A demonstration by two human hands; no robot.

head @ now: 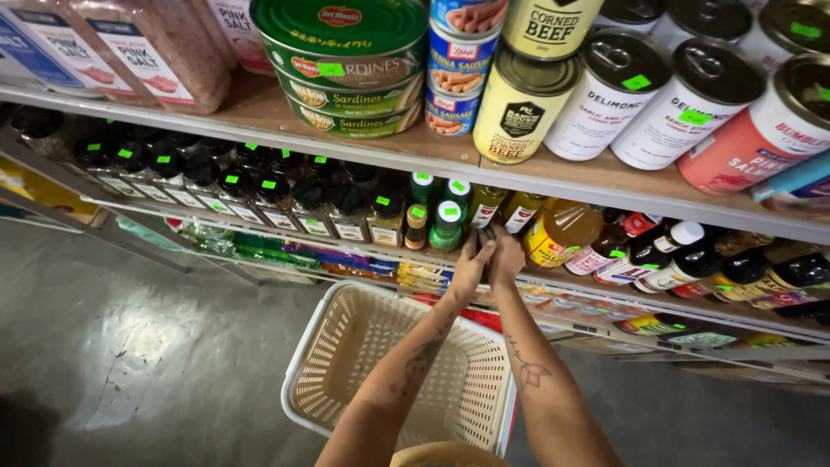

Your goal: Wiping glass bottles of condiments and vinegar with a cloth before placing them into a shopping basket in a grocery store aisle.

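Both hands, left hand (469, 270) and right hand (506, 258), close together around a small dark bottle (486, 242) at the shelf (415, 160) (grip partly hidden); best lifted straight, clearing neighbouring bottles, above the basket (346, 346).

Room is left open above the cream basket (346, 346); beyond it, the shelf edge (363, 251) is crowded by dark bottles (259, 195) and green-capped bottles (447, 223)

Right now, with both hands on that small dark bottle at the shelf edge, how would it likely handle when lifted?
The small dark bottle looks rigid, probably glass, so likely fragile. It is narrow and upright, so apt to tip against neighbouring bottles. The left hand and right hand mostly hide it.
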